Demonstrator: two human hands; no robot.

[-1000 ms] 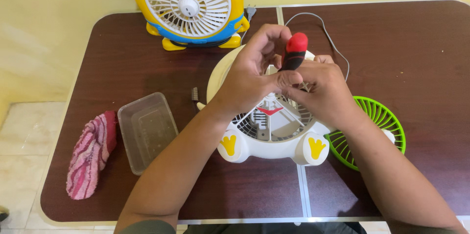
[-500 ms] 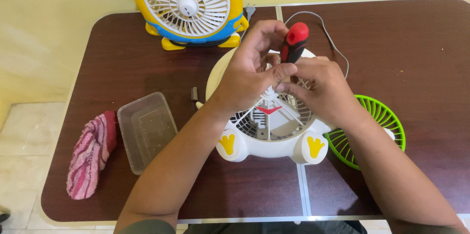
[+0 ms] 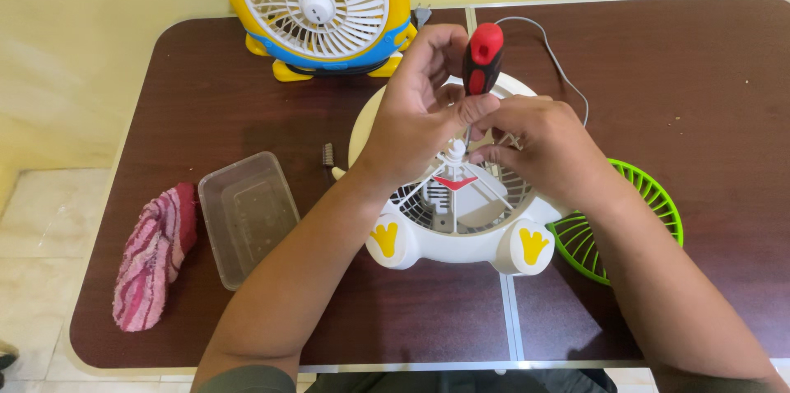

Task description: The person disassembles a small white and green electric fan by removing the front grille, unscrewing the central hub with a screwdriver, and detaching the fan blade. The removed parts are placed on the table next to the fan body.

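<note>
A white fan body (image 3: 461,232) with yellow feet lies face-up on the brown table (image 3: 206,105), its front grille off and its motor hub showing. My left hand (image 3: 415,117) grips a screwdriver (image 3: 482,60) with a red and black handle, held nearly upright over the hub. My right hand (image 3: 547,150) rests on the fan and pinches the screwdriver's shaft low down, near the tip. The tip itself is hidden by my fingers.
A green round grille (image 3: 638,212) lies under my right forearm. A yellow and blue fan (image 3: 317,6) stands at the back. A clear plastic box (image 3: 247,216) and a pink striped cloth (image 3: 152,257) lie at the left. A grey cable (image 3: 559,64) runs behind the fan.
The screwdriver handle has risen and tipped from leaning right to nearly upright. Both hands shifted slightly upward with it; the fan body stayed put.
</note>
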